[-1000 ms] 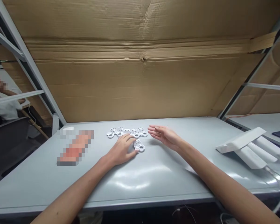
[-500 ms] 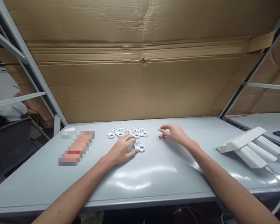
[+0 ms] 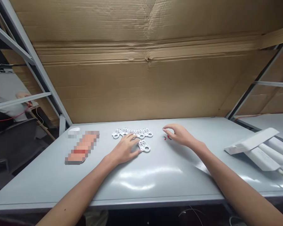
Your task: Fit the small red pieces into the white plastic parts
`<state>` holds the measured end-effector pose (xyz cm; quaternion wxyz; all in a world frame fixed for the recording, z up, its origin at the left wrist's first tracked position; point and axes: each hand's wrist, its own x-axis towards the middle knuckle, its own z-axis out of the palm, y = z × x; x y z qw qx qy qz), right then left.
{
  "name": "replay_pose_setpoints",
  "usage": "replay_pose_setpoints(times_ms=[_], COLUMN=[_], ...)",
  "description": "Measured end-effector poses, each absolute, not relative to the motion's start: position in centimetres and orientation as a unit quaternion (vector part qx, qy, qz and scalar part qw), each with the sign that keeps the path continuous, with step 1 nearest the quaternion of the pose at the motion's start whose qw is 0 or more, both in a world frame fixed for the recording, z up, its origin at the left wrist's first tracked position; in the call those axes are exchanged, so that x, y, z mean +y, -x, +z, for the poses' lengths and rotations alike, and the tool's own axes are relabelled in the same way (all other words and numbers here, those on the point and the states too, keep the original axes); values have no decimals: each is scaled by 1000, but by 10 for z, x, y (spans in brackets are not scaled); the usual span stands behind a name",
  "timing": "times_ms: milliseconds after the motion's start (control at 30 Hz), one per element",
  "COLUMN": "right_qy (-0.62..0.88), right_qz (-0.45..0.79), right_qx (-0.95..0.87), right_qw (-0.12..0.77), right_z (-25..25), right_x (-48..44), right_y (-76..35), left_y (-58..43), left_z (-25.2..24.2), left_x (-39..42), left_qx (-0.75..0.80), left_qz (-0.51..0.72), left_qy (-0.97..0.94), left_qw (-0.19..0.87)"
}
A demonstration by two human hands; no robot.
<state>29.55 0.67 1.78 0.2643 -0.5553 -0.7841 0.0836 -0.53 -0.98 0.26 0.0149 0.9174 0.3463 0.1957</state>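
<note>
Brown cardboard (image 3: 141,88) forms the backdrop across the upper frame, behind a grey table (image 3: 122,190). At the centre of the frame we locate one white bracket (image 3: 142,144), just below a row of five similar brackets (image 3: 147,132). Our left hand (image 3: 124,148) is partly open beside the single bracket, fingers spread, thumb at its lower left edge; we cannot tell whether it grips. Right of centre, our right hand (image 3: 180,135) is curled, thumb and forefinger close together near small red and black pieces (image 3: 169,137); we cannot tell whether it pinches one. Far right, we note white blocks (image 3: 252,141); left, a pixelated orange object (image 3: 83,147)
</note>
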Motion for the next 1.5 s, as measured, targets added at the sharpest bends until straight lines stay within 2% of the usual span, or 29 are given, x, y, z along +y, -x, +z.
replay_pose_setpoints(times_ms=[133, 333, 500, 600, 700, 867, 1033, 1133, 1367, 1500], right_qy=[426, 321, 333, 354, 448, 548, 536, 544, 537, 528], right_qz=[89, 132, 140, 130, 89, 79, 59, 36, 63, 85], right_qx=[-855, -911, -906, -884, -820, -773, -806, -804, -826, -829], right_qw=[281, 221, 221, 275, 345, 310, 245, 235, 163, 162], right_z=[10, 2, 4, 4, -3, -19, -17, -7, 3, 2], right_x=[-5, -19, -17, -6, 11, 36, 36, 26, 4, 4], right_y=[-262, -232, -236, -251, -271, -282, -269, -263, -247, -249], left_y=[5, 9, 17, 21, 21, 18, 17, 16, 15, 14], left_z=[2, -1, -1, 2, 6, 10, 11, 13, 17, 18], left_x=[-10, -9, 0, 4, 3, -1, -4, -5, -9, -10], left_qx=[327, 346, 386, 466, 554, 601, 583, 566, 544, 564], left_qz=[195, 158, 175, 145, 84, 15, 8, 16, 29, 23], left_qy=[-924, -925, -906, -871, -825, -796, -810, -821, -832, -820], left_qw=[16, 11, -16, -52, -72, -60, -69, -72, -101, -90])
